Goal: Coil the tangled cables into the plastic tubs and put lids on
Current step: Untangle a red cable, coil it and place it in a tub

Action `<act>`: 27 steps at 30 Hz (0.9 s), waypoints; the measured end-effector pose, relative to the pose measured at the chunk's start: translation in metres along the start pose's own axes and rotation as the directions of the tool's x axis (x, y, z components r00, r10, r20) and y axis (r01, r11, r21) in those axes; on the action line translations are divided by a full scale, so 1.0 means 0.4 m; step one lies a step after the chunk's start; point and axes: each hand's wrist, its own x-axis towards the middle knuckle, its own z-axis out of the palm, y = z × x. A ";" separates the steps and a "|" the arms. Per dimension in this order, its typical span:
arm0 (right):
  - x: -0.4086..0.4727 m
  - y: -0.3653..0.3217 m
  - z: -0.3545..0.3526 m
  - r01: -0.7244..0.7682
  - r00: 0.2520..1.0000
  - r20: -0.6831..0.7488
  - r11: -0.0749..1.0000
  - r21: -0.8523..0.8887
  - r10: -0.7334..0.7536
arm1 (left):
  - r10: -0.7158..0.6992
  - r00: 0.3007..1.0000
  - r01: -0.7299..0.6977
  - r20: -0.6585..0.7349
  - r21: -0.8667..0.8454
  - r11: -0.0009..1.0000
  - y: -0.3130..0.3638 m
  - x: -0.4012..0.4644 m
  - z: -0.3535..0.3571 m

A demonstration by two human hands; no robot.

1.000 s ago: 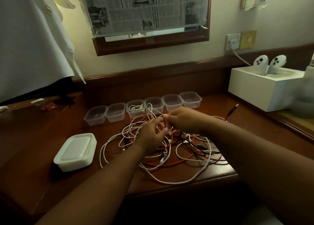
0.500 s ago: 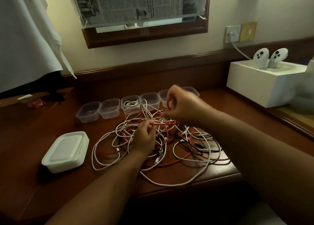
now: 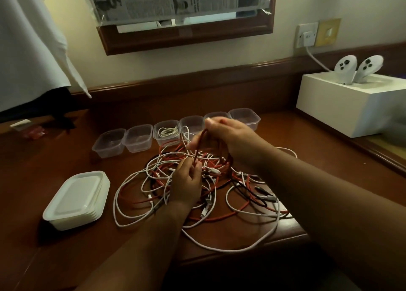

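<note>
A tangle of white, red and black cables (image 3: 197,194) lies on the brown desk. My right hand (image 3: 232,139) is raised above the heap, with loops of a red cable (image 3: 198,145) hanging from its fingers. My left hand (image 3: 186,180) rests low on the pile and pinches the same red cable where it drops down. Behind the pile runs a row of several clear plastic tubs (image 3: 138,138). One tub (image 3: 167,132) holds a coiled white cable. A stack of white lids (image 3: 77,199) sits at the left.
A white box (image 3: 351,106) with two white controllers (image 3: 360,68) stands at the right, a cord running to a wall socket (image 3: 306,34). White cloth (image 3: 28,42) hangs at the far left. The desk's front edge (image 3: 241,253) is just below the cables.
My right hand has lifted from the pile, drawing loops of red cable up with it. My left hand stayed low on the tangle, now gripping the red cable.
</note>
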 end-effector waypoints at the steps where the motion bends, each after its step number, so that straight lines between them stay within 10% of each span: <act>1: 0.000 -0.003 0.003 0.002 1.000 -0.001 0.981 0.195 -0.001 | 0.005 1.000 -0.005 -0.003 -0.004 1.000 0.001 -0.001 -0.001; 4: 0.014 -0.018 0.004 0.009 0.995 -0.097 0.922 0.386 0.030 | -0.039 0.999 0.039 -0.024 -0.015 0.999 0.007 -0.002 -0.004; 7: 0.032 -0.025 -0.013 -0.050 0.978 -0.203 0.998 -0.047 0.040 | -0.105 0.994 0.104 -0.033 -0.034 0.994 0.006 -0.002 -0.007; 10: 0.034 -0.016 -0.030 -0.173 0.983 -0.177 0.611 -0.772 0.054 | -0.077 0.993 0.069 -0.090 -0.087 0.994 0.011 -0.006 -0.015; 14: 0.016 -0.006 -0.040 -0.157 0.946 -0.085 0.213 -0.964 0.312 | 0.083 0.993 -0.091 -0.082 -0.108 0.990 0.070 0.021 -0.029; 22: -0.023 -0.074 -0.120 -0.078 0.968 -0.235 0.778 -0.623 -0.091 | 0.052 0.988 -0.020 0.145 -0.217 0.976 0.212 0.103 0.001; 27: -0.054 -0.063 -0.165 0.163 0.922 -0.366 0.984 0.069 -0.127 | 0.026 0.939 0.013 0.344 -0.108 0.994 0.247 0.103 0.081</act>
